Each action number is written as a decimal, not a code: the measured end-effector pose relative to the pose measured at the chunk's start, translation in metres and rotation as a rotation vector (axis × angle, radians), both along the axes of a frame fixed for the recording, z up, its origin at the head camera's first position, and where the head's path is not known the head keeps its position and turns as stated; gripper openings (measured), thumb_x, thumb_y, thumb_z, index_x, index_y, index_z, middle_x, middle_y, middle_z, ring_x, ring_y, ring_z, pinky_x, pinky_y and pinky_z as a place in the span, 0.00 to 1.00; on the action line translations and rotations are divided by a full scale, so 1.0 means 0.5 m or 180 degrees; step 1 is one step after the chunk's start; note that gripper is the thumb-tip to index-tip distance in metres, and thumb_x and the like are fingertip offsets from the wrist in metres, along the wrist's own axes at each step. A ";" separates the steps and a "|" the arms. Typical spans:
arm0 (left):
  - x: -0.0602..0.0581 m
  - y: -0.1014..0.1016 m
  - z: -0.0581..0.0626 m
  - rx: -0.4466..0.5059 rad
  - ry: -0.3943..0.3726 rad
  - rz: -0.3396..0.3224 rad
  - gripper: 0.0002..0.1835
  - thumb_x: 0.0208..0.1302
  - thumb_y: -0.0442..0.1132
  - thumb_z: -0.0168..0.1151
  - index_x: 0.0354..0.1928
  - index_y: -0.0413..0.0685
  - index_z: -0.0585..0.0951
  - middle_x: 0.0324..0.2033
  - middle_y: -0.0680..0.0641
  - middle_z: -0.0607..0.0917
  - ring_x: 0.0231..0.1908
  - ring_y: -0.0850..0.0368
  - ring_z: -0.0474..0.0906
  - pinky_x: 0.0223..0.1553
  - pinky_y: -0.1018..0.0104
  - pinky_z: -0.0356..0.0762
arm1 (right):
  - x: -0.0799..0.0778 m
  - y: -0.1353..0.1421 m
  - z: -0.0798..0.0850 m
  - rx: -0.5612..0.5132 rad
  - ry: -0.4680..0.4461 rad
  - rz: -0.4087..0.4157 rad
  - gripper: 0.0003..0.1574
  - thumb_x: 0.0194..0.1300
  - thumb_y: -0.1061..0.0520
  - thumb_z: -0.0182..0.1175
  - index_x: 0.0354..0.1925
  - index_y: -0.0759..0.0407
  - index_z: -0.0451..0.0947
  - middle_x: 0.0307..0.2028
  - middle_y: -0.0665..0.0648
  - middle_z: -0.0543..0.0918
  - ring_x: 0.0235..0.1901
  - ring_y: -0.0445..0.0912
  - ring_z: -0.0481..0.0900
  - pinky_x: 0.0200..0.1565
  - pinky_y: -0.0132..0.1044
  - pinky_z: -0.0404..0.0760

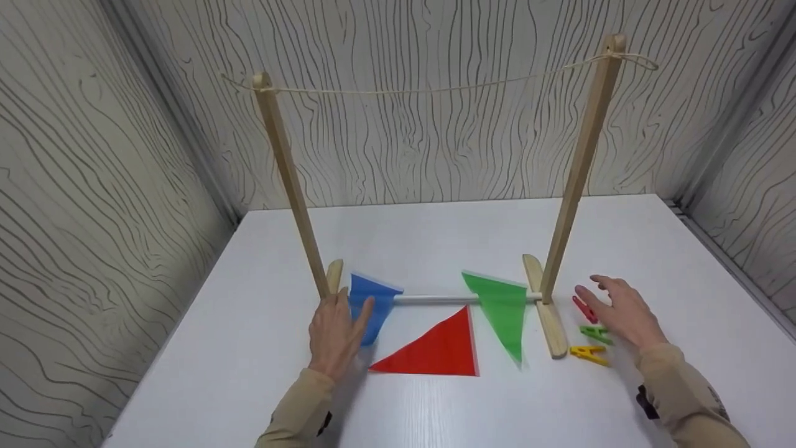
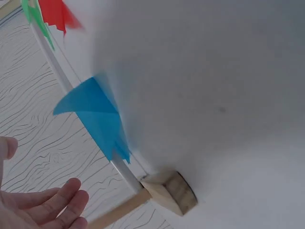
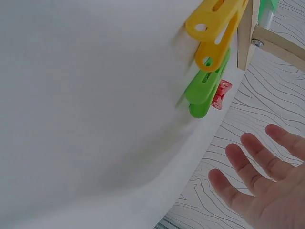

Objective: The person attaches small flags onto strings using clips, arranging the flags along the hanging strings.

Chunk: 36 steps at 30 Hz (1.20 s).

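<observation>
My left hand (image 1: 333,336) is over the left foot of a wooden stand, beside a blue triangular flag (image 2: 97,121); its fingers are relaxed and hold nothing. Over the right side of the table, my right hand (image 1: 625,311) hovers with spread fingers, holding nothing. Closest to it are a red clothespin (image 1: 584,309), a green clothespin (image 1: 596,334) and a yellow clothespin (image 1: 589,355). The blue flag and a green flag (image 1: 505,308) lie across the stand's white crossbar (image 1: 435,299). A red flag (image 1: 438,348) lies flat on the table in front of the bar.
Two wooden posts, the left post (image 1: 289,180) and the right post (image 1: 581,168), rise from wooden feet. A thin string (image 1: 404,91) is tied between their tops and sags slightly. Wood-patterned panels (image 1: 435,143) enclose the white table (image 1: 398,249) at the back and sides.
</observation>
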State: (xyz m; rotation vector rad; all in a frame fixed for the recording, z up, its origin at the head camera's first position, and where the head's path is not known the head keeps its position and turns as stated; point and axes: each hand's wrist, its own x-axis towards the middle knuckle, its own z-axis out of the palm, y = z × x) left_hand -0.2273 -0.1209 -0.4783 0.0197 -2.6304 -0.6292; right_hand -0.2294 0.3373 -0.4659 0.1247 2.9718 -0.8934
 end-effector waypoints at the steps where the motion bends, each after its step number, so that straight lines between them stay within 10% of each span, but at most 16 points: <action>1: -0.003 0.010 0.002 0.0053 -0.0032 -0.0031 0.32 0.69 0.58 0.61 0.59 0.37 0.80 0.52 0.36 0.86 0.52 0.40 0.84 0.55 0.47 0.84 | -0.001 -0.001 -0.001 0.0006 0.0034 0.0002 0.54 0.73 0.27 0.44 0.73 0.71 0.57 0.66 0.80 0.64 0.64 0.74 0.63 0.61 0.73 0.67; 15: -0.058 0.133 0.003 0.1101 -0.0314 -0.0540 0.20 0.67 0.49 0.66 0.49 0.38 0.85 0.32 0.46 0.88 0.29 0.59 0.79 0.34 0.68 0.80 | -0.010 -0.005 -0.010 -0.0188 -0.0168 -0.0100 0.55 0.71 0.27 0.49 0.70 0.72 0.59 0.61 0.78 0.68 0.56 0.68 0.70 0.56 0.63 0.76; 36: -0.092 0.288 -0.013 0.1531 -0.0661 -0.0753 0.17 0.65 0.45 0.67 0.45 0.37 0.86 0.31 0.45 0.90 0.28 0.62 0.81 0.34 0.69 0.82 | -0.030 0.003 -0.018 -0.0107 -0.0203 -0.0139 0.47 0.72 0.36 0.55 0.64 0.77 0.64 0.49 0.75 0.75 0.43 0.59 0.74 0.45 0.49 0.80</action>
